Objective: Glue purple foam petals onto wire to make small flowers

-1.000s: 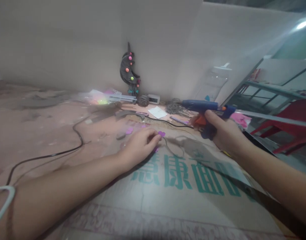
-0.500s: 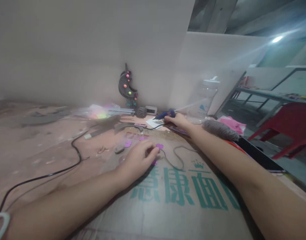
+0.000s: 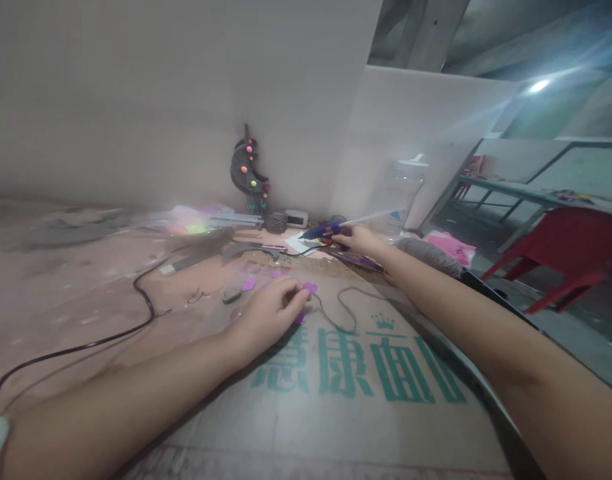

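My right hand point(image 3: 357, 241) is closed on a blue glue gun point(image 3: 320, 231), whose nozzle points left over a white piece of paper point(image 3: 302, 244). A clear glue stick point(image 3: 373, 217) sticks out of its back. My left hand point(image 3: 273, 308) is pinched above the printed sheet point(image 3: 311, 427), at the end of a thin grey cord point(image 3: 353, 313). A purple flower-shaped piece point(image 3: 310, 288) shows just past its fingertips. More purple pieces point(image 3: 249, 284) lie close by, beside a small grey object point(image 3: 231, 295).
A grey crescent ornament point(image 3: 243, 167) with coloured balls leans on the wall. Near it are a grey yarn ball point(image 3: 276, 222) and a small white device point(image 3: 297, 218). A clear bottle point(image 3: 406, 193) stands behind my right hand. A black cable point(image 3: 86, 346) crosses the left side; a red chair point(image 3: 561, 247) is at right.
The glue gun has been lifted slightly and its glue stick now shows more clearly. My left hand keeps its pinch by the purple piece. The whole view has shifted a little.
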### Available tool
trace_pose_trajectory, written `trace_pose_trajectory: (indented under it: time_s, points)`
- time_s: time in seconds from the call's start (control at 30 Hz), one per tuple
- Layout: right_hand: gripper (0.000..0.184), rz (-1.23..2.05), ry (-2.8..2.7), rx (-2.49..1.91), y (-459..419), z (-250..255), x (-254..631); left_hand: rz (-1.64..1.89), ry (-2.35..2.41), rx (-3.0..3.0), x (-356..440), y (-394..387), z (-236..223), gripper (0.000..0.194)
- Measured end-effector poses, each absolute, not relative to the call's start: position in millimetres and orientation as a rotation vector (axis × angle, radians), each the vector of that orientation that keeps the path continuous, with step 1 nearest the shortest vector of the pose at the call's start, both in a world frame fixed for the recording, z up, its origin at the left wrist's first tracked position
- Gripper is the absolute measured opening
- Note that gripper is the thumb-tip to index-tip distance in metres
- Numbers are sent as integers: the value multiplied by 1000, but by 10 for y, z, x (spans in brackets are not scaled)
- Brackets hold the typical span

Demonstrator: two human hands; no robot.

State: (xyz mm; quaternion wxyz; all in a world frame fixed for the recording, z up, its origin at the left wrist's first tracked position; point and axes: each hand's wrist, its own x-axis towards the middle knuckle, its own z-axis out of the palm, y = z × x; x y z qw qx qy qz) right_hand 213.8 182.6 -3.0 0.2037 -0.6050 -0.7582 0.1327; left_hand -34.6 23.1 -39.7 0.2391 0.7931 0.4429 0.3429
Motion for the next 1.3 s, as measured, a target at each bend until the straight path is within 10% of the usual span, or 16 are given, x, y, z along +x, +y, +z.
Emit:
trace_pose_trajectory:
  time_s: [0.63, 0.93, 1.13, 1.3]
  points:
    - [51, 171, -2205, -1753, 1680, -114, 1992, 942, 1233, 2163, -356, 248, -394, 33]
    - [31, 65, -2268, -1598, 989, 148, 2065, 990, 1233, 2103, -350, 242, -380, 31]
    - [38, 1283, -1770, -1229, 214, -11, 1710, 982, 1213, 2134, -354, 248, -377, 30]
    - [40, 1507, -1724, -1154, 101, -181, 1617, 968, 1221, 2134, -362, 242, -365, 29]
